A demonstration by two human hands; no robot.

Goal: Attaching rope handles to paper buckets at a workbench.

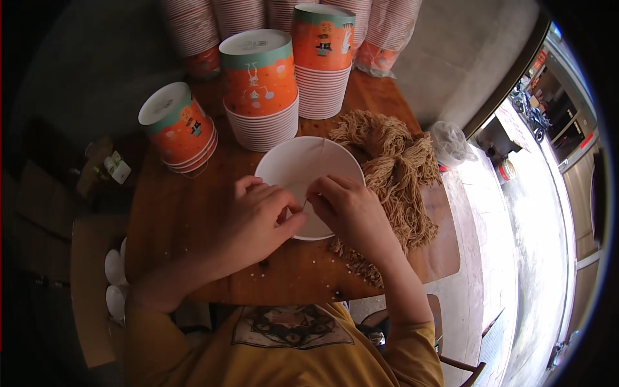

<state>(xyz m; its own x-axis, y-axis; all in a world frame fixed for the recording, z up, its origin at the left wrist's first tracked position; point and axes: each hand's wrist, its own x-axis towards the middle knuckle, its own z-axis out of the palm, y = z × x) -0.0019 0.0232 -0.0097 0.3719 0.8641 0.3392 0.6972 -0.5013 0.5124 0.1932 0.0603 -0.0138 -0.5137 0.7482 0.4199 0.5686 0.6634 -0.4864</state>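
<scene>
A paper tub (303, 158) stands mouth up on the wooden table, its white inside facing me. Over its near part, my right hand (351, 209) pinches a short piece of thin string (305, 202). My left hand (261, 216) is closed at thumb and forefinger around the string's lower end, its other fingers curled at the tub's left rim. Another thin strand (324, 147) shows at the tub's far wall. Right of the tub lies a big tied bundle of tan twine (393, 174), close to my right wrist.
Upside-down stacks of orange and green tubs stand behind: a short one (177, 126), a taller one (258, 90) and another (322, 61). Bagged tub stacks (387, 39) line the wall. A clear plastic bag (451, 143) sits by the table's right edge. White crumbs dot the tabletop (290, 277).
</scene>
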